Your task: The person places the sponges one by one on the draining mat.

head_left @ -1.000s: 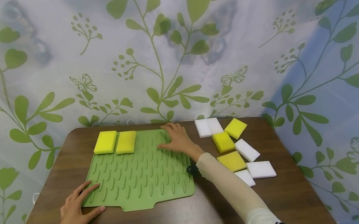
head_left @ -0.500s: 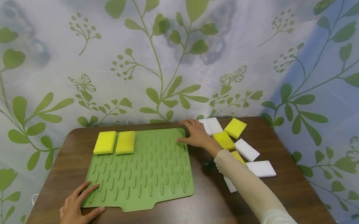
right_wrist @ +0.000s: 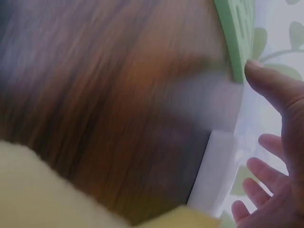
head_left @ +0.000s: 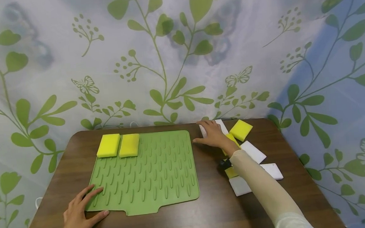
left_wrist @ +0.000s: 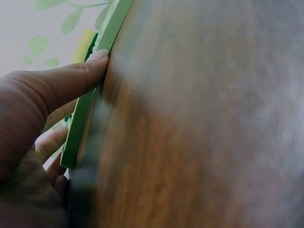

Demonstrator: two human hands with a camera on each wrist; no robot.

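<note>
A green ridged mat [head_left: 161,176] lies on the table, with two yellow sponges [head_left: 108,145] side by side at its back left. My left hand [head_left: 76,218] rests at the mat's front left corner, fingers spread. In the left wrist view its thumb [left_wrist: 78,78] touches the mat's edge. My right hand [head_left: 214,135] reaches over the pile right of the mat, fingers apart and holding nothing. It partly covers a white sponge [right_wrist: 216,171], which the right wrist view shows just below the open fingers. A yellow sponge lies partly under the wrist.
Around the right forearm lie more sponges: a yellow one [head_left: 241,130] at the back, a white one [head_left: 253,152] beside it and another white one [head_left: 239,186] nearer the front. A patterned curtain [head_left: 171,57] hangs behind the brown table [head_left: 184,224].
My right hand has moved right, from over the mat's back right part to above the white sponges. The left hand and the two yellow sponges on the mat have stayed put.
</note>
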